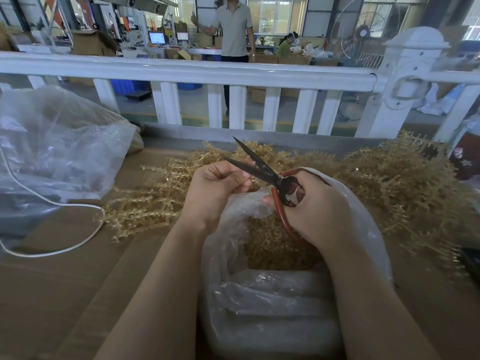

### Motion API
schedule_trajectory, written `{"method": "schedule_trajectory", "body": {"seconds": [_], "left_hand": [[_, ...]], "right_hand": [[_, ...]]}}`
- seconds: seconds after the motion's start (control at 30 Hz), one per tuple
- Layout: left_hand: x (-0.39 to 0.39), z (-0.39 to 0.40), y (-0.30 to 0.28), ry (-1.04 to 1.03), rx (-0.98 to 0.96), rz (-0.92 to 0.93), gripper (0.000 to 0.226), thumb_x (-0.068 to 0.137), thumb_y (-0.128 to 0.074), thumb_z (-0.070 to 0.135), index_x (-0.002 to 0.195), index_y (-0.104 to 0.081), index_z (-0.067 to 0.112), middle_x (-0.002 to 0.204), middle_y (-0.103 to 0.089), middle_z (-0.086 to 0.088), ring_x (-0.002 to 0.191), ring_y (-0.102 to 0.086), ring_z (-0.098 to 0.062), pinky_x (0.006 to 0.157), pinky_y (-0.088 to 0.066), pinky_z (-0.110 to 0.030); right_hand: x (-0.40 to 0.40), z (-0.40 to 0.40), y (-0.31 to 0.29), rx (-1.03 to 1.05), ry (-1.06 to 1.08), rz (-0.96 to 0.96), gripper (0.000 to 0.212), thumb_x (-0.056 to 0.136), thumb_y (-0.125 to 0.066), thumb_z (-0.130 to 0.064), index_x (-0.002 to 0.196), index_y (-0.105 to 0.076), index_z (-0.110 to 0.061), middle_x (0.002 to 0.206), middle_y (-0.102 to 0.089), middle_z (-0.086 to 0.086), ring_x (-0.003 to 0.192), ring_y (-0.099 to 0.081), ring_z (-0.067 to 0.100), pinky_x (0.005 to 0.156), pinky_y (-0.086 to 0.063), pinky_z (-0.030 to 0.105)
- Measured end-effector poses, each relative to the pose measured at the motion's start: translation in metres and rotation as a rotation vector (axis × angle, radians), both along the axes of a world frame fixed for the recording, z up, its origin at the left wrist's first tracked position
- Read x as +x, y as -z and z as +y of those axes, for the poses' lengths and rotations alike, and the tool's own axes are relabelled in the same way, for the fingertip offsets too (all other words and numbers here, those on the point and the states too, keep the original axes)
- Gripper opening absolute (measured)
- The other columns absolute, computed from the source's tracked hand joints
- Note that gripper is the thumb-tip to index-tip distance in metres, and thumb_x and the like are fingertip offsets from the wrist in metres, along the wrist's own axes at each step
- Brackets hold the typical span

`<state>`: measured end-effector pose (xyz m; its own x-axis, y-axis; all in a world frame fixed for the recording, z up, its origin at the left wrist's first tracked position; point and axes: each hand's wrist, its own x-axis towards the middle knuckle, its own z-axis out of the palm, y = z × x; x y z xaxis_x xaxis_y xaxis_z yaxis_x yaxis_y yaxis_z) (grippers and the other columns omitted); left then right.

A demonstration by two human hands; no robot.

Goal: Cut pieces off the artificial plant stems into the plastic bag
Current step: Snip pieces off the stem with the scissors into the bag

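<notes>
- Scissors (262,168): dark, nearly black blades; reddish-brown handle loops.
- Artificial plant stems (405,183): pale golden tan, studded with small beads of the same colour.
- Plastic bag (272,307): translucent, milky white; cut pieces (275,245) inside match the golden stems.
- Second plastic bag (57,141): clear, greyish sheen.
- Counter (65,294): brown cardboard surface.
- Cord (52,253): white.
- Railing (181,71): glossy white.
- Standing person's polo shirt (235,29): light grey; trousers dark.
- Crates (130,87) beyond the railing: blue.
</notes>
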<state>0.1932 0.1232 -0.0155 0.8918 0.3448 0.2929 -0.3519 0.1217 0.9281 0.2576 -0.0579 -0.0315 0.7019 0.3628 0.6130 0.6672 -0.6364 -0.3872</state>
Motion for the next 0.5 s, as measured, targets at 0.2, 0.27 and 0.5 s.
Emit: {"method": "schedule_trajectory", "body": {"seconds": [0.2,0.27,0.5], "left_hand": [[0.0007,0.0012,0.0017,-0.012,0.034,-0.007,0.013,0.091,-0.062,-0.004,0.089,-0.073,0.002,0.069,-0.067,-0.005,0.068,-0.059,-0.014,0.071,-0.053,-0.023],[0.0004,0.0021,0.0018,0.003,0.053,-0.015,0.016,0.091,-0.062,-0.002,0.083,-0.073,0.006,0.070,-0.067,-0.003,0.069,-0.058,-0.014,0.072,-0.053,-0.023],[-0.0015,0.0014,-0.0001,0.048,0.046,-0.030,0.026,0.091,-0.062,-0.001,0.075,-0.075,0.014,0.071,-0.068,-0.003,0.070,-0.059,-0.014,0.071,-0.052,-0.022]], "right_hand": [[0.0012,0.0003,0.0010,0.002,0.017,-0.060,0.044,0.080,-0.065,-0.068,0.091,-0.067,-0.026,0.082,-0.059,-0.019,0.072,-0.057,0.005,0.066,-0.055,0.026],[0.0014,0.0010,0.0022,0.014,0.025,-0.063,0.042,0.080,-0.065,-0.069,0.090,-0.067,-0.028,0.079,-0.057,-0.021,0.070,-0.056,0.004,0.064,-0.050,0.021],[0.0023,0.0015,0.0036,0.025,0.059,-0.082,0.049,0.079,-0.058,-0.075,0.086,-0.067,-0.028,0.074,-0.055,-0.023,0.066,-0.053,0.001,0.059,-0.044,0.014]]}}
